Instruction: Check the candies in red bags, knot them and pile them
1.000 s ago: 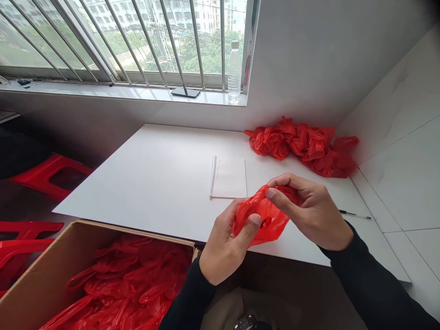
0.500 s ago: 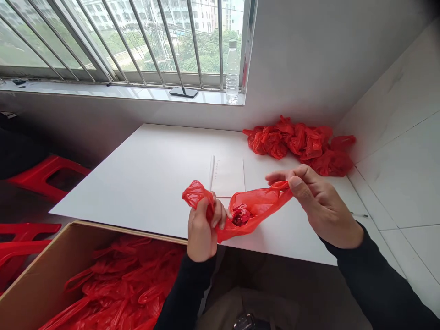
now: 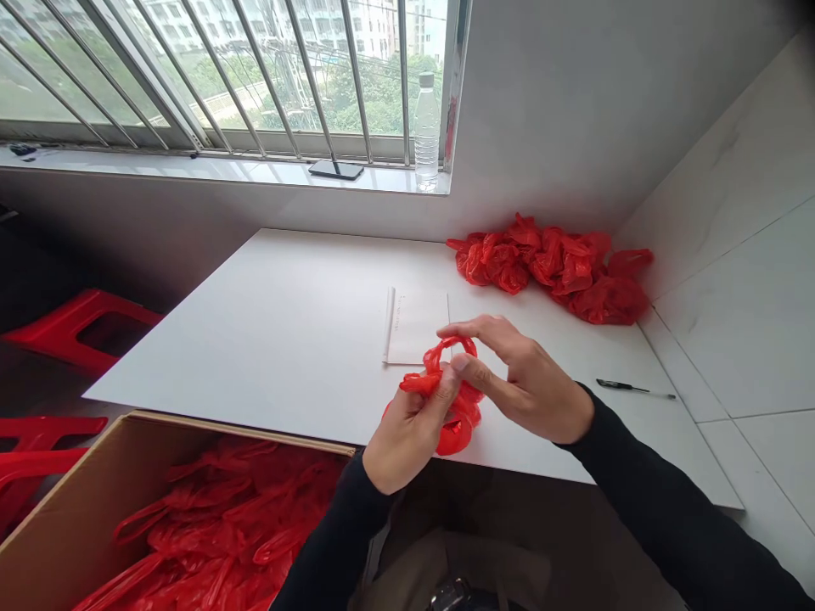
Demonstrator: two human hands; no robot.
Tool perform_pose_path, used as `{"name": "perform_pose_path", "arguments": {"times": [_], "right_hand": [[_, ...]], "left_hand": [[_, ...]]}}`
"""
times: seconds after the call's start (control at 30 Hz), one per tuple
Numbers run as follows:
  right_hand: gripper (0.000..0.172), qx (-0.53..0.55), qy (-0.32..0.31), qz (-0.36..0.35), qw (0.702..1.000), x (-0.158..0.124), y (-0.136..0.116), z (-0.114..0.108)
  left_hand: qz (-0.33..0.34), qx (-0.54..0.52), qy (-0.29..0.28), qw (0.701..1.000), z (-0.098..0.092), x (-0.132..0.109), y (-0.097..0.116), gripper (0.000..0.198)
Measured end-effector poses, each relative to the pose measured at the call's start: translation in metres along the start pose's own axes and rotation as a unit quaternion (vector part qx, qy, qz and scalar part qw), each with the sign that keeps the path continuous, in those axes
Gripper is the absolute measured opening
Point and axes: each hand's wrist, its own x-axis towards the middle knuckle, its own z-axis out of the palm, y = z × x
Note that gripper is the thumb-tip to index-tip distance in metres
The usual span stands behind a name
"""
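Observation:
A red plastic bag (image 3: 457, 436) is bunched up in front of me, over the table's near edge. My left hand (image 3: 406, 434) grips its gathered neck between thumb and fingers. My right hand (image 3: 527, 378) is at the bag's twisted handles, with thumb and index finger around a small loop that stands up from the neck. The bag's lower part hangs below my fingers, partly hidden by them. Behind the hands, a notebook (image 3: 417, 322) with some writing lies on the white table (image 3: 306, 314).
A pile of knotted red bags (image 3: 560, 263) sits at the back right by the wall. A pen (image 3: 627, 387) lies right of my hands. At lower left stands a cardboard box (image 3: 120, 475) full of red bags. The sill holds a phone (image 3: 336, 170) and a bottle (image 3: 426, 136).
My right hand has come left to meet my left hand. The bag, stretched out between them before, is now bunched up with its handles looped at the neck.

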Motion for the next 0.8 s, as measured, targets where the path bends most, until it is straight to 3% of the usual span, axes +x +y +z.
{"name": "perform_pose_path", "arguments": {"times": [0.1,0.2,0.3,0.37,0.43,0.5,0.6,0.73,0.8], "right_hand": [[0.018,0.094,0.017,0.07,0.993,-0.005,0.019,-0.008],[0.013,0.123,0.013,0.07,0.99,-0.016,0.022,-0.013],[0.013,0.114,-0.066,0.015,0.991,-0.023,0.017,-0.011],[0.024,0.113,-0.07,-0.001,0.991,-0.021,0.017,-0.005],[0.038,0.128,-0.074,0.028,0.989,-0.016,0.024,0.004],[0.044,0.144,-0.091,0.089,0.981,-0.011,0.036,0.014],[0.04,0.179,-0.124,0.146,0.965,-0.006,0.052,0.026],[0.035,0.233,-0.216,0.11,0.942,-0.004,0.063,0.03],[0.032,0.229,-0.222,0.11,0.941,-0.003,0.064,0.028]], "left_hand": [[-0.035,-0.049,-0.047,0.997,-0.013,0.004,-0.005,0.038],[-0.039,-0.102,-0.049,0.993,-0.025,0.008,-0.01,0.036],[-0.023,-0.052,-0.063,0.996,-0.03,0.009,-0.01,0.03],[-0.007,-0.002,-0.091,0.996,-0.03,0.006,-0.007,0.022],[0.039,0.062,-0.095,0.993,-0.029,0.004,-0.007,0.012],[0.134,0.183,-0.045,0.973,-0.027,0.002,-0.013,0.015],[0.252,0.337,0.053,0.905,-0.024,0.002,-0.031,0.033],[0.294,0.368,0.106,0.876,-0.024,0.002,-0.055,0.034],[0.3,0.374,0.129,0.868,-0.026,0.003,-0.06,0.036]]}}
